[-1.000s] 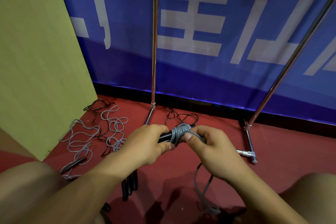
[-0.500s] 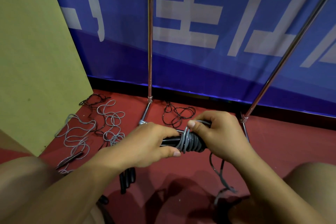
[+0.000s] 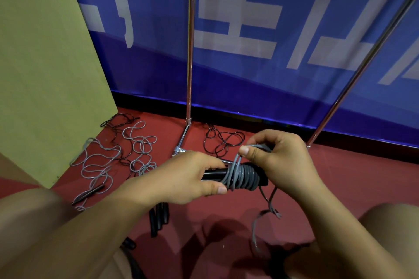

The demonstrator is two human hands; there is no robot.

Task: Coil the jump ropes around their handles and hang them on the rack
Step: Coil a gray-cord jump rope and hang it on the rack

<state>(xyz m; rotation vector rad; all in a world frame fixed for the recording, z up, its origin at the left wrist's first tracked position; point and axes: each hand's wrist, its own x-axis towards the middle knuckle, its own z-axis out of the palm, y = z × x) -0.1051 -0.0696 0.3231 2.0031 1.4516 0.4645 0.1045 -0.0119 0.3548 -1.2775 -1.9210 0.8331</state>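
Grey rope (image 3: 243,176) sits half-coiled on black handles (image 3: 215,174) gripped in the left hand (image 3: 192,176); the right hand (image 3: 281,161) pinches a loop above; winding is underway; next, likely wrap the dangling tail; the rack (image 3: 190,52) waits behind.

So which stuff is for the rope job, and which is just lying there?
For the job:
- grey cord coiled on the black handles, which the left hand grips
- right hand, pinching the cord
- shiny metal rack
- loose grey rope and black rope on the floor

Just there:
- yellow-green board
- blue banner
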